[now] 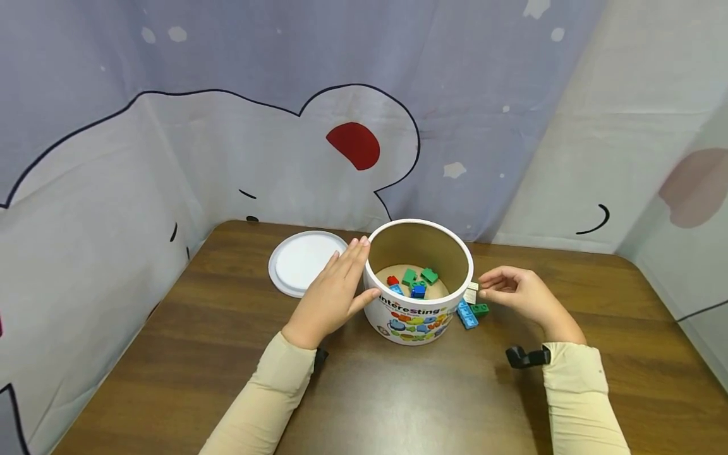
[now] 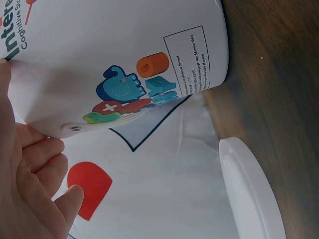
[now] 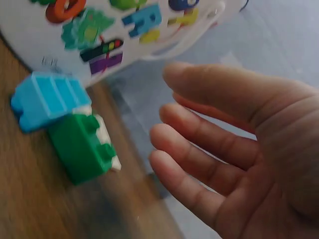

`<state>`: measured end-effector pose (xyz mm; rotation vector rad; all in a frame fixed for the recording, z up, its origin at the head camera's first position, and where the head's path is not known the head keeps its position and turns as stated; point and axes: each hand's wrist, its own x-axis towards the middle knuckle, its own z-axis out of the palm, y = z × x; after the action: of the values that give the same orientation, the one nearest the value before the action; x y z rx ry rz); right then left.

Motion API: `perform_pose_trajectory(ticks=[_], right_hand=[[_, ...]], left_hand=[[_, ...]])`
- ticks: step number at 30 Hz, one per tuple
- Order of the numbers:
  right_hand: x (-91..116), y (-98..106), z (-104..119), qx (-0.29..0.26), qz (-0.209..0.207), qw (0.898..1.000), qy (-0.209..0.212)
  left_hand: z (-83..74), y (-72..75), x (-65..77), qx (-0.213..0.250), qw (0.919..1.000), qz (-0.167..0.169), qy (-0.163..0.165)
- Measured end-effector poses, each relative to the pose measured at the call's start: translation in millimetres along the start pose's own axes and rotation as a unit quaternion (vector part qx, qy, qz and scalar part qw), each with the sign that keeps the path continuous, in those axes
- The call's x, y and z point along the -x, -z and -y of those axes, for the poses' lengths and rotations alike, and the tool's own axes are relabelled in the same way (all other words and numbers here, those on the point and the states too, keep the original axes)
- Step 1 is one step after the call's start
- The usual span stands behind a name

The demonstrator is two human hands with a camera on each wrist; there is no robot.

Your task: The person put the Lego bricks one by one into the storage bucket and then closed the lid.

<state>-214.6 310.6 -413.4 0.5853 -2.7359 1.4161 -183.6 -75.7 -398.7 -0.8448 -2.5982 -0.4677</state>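
Observation:
A white round bucket (image 1: 406, 319) with printed toy pictures stands on the table. Several toy bricks lie on its bottom, among them a red brick (image 1: 392, 280), a dark blue brick (image 1: 418, 291) and green bricks (image 1: 429, 275). Against the bucket's left side, my left hand (image 1: 335, 291) touches the wall with straight fingers. My right hand (image 1: 526, 297) hovers to the right of the bucket, its fingers loosely bent around nothing. Between that hand and the bucket lie a light blue brick (image 3: 52, 99), a green brick (image 3: 79, 147) and a cream piece (image 1: 471, 292), partly covered in the right wrist view.
A white round lid (image 1: 304, 262) lies on the wooden table (image 1: 398, 398), left of the bucket and partly behind my left hand. Printed cloth (image 1: 273, 158) hangs behind the table and along its sides. A black strap (image 1: 529, 357) sits on my right wrist.

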Motion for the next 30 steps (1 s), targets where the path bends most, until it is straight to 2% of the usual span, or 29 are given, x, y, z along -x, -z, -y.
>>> perform_pose_trajectory(ticks=[7,12,18,21,30], right_hand=[[9,4,-16,-0.021,0.057,0.997,-0.046],[10,5,-27,-0.021,0.091,0.995,-0.04],[10,4,-32,-0.036,0.109,0.993,-0.016],[9,4,-34,-0.034,0.117,0.992,-0.018],[7,3,-36,0.007,0.119,0.992,-0.03]], left_hand=[[-0.4,-0.4,0.4,0.003,1.0,-0.003,0.0],[-0.7,0.1,0.6,0.003,1.0,-0.004,0.0],[-0.9,0.5,0.0,0.0,1.0,-0.005,-0.003],[-0.9,0.7,-0.1,-0.001,1.0,-0.005,-0.003],[-1.8,2.1,-0.4,0.004,1.0,0.001,0.001]])
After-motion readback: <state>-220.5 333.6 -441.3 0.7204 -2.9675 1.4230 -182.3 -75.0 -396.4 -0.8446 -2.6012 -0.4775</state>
